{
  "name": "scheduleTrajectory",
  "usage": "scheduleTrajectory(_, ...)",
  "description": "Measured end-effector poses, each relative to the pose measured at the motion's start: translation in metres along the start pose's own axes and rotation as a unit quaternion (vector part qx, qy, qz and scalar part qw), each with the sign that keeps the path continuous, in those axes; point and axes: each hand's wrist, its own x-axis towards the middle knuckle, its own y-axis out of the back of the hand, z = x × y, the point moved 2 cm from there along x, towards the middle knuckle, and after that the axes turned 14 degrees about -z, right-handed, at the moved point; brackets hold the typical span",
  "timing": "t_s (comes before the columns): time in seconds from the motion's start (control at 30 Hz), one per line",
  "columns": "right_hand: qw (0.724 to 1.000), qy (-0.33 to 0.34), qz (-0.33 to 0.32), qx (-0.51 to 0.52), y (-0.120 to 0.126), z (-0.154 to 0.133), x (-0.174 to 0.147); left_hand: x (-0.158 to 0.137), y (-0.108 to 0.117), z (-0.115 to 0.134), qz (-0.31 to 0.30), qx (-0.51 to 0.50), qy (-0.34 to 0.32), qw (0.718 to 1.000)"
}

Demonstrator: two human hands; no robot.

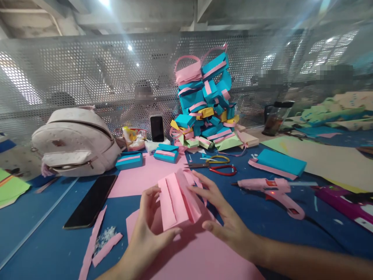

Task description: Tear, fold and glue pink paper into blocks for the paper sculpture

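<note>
A small pink paper bag, folded like a box with a flap, is held up in front of me, tilted. My left hand grips its left side, fingers behind and thumb along the bottom edge. My right hand has its fingertips on the flap at the right side, with the thumb near the lower right corner. Part of the bag's back is hidden. Below it lies a large pink paper sheet. To the right are a pink glue gun with a lit red light and red-handled scissors.
A stack of blue, pink and yellow paper bags rises at the back. Left are a white backpack, a black phone and pink strips. A blue paper box, a purple power strip and a tumbler stand right.
</note>
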Motion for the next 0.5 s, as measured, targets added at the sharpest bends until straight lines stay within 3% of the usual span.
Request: scheduleTrajectory(0.5,0.986,0.053,-0.047,-0.151,-0.006,-0.011,-0.002,-0.007,0.005,-0.013,0.0,0.084,0.008,0.996)
